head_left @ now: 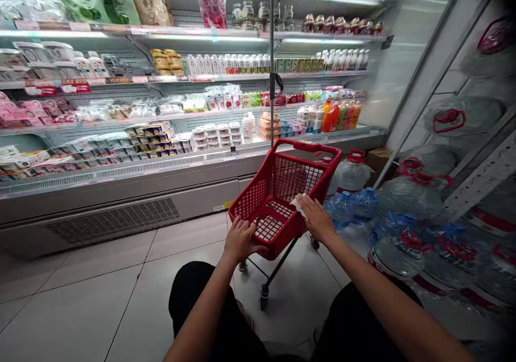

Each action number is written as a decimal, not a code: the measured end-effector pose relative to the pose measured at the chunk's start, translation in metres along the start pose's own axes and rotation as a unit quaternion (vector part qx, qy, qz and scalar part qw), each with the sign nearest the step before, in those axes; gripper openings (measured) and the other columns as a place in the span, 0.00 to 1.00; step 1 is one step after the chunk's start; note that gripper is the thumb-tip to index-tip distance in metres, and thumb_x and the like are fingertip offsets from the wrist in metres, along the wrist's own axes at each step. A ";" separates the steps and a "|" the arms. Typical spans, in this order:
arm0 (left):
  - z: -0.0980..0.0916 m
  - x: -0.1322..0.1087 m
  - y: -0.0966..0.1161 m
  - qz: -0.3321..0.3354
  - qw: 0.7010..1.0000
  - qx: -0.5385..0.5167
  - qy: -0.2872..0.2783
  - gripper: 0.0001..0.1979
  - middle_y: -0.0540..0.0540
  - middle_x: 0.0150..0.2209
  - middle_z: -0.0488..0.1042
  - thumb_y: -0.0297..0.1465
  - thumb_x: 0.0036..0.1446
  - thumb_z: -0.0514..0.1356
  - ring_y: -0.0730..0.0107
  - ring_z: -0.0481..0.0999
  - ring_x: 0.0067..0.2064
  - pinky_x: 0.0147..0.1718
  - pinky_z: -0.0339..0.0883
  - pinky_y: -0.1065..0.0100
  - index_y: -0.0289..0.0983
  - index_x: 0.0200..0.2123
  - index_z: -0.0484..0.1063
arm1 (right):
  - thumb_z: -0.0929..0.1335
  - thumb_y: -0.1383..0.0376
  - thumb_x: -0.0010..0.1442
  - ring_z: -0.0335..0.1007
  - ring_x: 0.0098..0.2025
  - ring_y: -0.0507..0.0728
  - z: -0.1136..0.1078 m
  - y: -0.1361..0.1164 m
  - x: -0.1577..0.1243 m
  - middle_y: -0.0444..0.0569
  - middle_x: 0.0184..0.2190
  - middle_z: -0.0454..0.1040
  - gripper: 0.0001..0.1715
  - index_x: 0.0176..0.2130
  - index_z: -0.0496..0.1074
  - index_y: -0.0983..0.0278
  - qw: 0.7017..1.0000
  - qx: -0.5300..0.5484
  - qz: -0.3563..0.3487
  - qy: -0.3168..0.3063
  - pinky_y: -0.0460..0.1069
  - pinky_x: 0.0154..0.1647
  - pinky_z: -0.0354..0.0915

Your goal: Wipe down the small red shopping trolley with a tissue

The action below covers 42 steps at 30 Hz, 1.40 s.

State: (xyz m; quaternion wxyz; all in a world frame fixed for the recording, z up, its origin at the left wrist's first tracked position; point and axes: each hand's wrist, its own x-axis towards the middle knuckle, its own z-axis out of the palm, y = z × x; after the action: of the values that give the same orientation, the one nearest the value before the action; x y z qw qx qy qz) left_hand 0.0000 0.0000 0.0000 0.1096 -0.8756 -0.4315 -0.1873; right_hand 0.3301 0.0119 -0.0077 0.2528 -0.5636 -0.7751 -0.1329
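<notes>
**Basket Wipe-Down: Status at the Right Rim**

1. Position of the unit. The red basket cart (258,201) stands on the tiled floor (100,297), on its wheeled frame (264,292), directly in front of the person. The chilled display case (121,185) is behind it and the stacked water bottles (397,254) are just beside it on the right.

2. Left hand (241,239). It is closed over the near rim of the basket, with the fingers curled inside the edge. It appears to steady the unit.

3. Right hand (316,217). It lies flat with the fingers extended and presses a white cloth (299,201) against the top of the right side wall. Only a small corner of the cloth shows beyond the fingertips.

4. Work judged complete. This cannot be confirmed. The red plastic looks the same all over, with no wet sheen or streaks that would mark a wiped area. The basket holds no goods, so its inner surfaces are accessible.

5. Work judged in hand. The cloth contacts the right rim near its middle, so this edge is the section under treatment.

6. Work judged remaining. The far rim with its handle bar (318,150), the left wall, the mesh floor (268,225) and the outer faces are all clear of the cloth. The frame and wheels are also untouched by either hand.

7. Note. The wheels allow the unit to roll, so the left-hand grip matters while pressure is applied.
</notes>
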 end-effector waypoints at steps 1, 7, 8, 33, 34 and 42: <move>0.000 0.002 0.001 -0.008 1.000 0.000 0.004 0.37 0.43 0.41 0.76 0.63 0.48 0.68 0.51 0.75 0.48 0.66 0.57 0.47 0.38 0.46 0.77 | 0.54 0.61 0.76 0.47 0.77 0.59 0.002 -0.010 -0.003 0.48 0.75 0.55 0.35 0.77 0.44 0.60 1.000 0.001 -0.004 -0.002 0.63 0.75 0.50; 0.004 0.010 0.018 -0.046 0.998 0.007 0.036 0.31 0.43 0.42 0.76 0.60 0.52 0.68 0.51 0.74 0.48 0.62 0.62 0.48 0.41 0.47 0.77 | 0.56 0.61 0.76 0.44 0.77 0.58 0.004 -0.076 -0.033 0.45 0.76 0.52 0.37 0.77 0.39 0.58 0.998 0.017 -0.061 -0.009 0.60 0.76 0.50; 0.006 0.011 0.025 -0.052 0.998 0.009 0.040 0.31 0.42 0.42 0.76 0.59 0.52 0.69 0.51 0.74 0.48 0.62 0.62 0.48 0.41 0.47 0.77 | 0.57 0.62 0.75 0.45 0.77 0.58 0.003 -0.086 -0.039 0.45 0.76 0.52 0.38 0.77 0.40 0.58 0.997 0.020 -0.072 -0.010 0.59 0.76 0.49; 0.033 0.043 0.089 0.052 0.997 0.032 0.051 0.05 0.43 0.41 0.78 0.24 0.66 0.58 0.56 0.78 0.48 0.67 0.61 0.48 0.38 0.42 0.72 | 0.55 0.63 0.75 0.46 0.77 0.58 0.007 -0.069 -0.079 0.45 0.76 0.50 0.41 0.77 0.31 0.57 1.000 0.002 0.018 0.018 0.61 0.76 0.48; 0.032 0.042 0.094 0.059 0.997 0.031 0.049 0.07 0.42 0.40 0.78 0.22 0.66 0.58 0.56 0.78 0.48 0.66 0.63 0.49 0.37 0.43 0.73 | 0.56 0.64 0.74 0.46 0.77 0.58 0.006 -0.076 -0.078 0.45 0.76 0.51 0.41 0.77 0.32 0.57 1.000 0.006 0.009 0.019 0.61 0.76 0.48; 0.008 0.044 0.081 0.185 0.983 -0.020 0.005 0.15 0.44 0.48 0.80 0.43 0.64 0.66 0.60 0.79 0.47 0.53 0.72 0.58 0.40 0.47 0.73 | 0.55 0.61 0.76 0.49 0.76 0.56 -0.022 -0.053 -0.110 0.44 0.75 0.54 0.37 0.77 0.37 0.54 1.000 0.010 -0.005 -0.009 0.61 0.77 0.40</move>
State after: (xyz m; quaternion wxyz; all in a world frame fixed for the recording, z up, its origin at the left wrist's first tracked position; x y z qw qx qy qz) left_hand 0.0907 -0.0148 0.0092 0.1268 -0.9413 -0.2576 -0.1774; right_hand 0.3116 -0.1050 -0.0449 0.2506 -0.5584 -0.7815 -0.1208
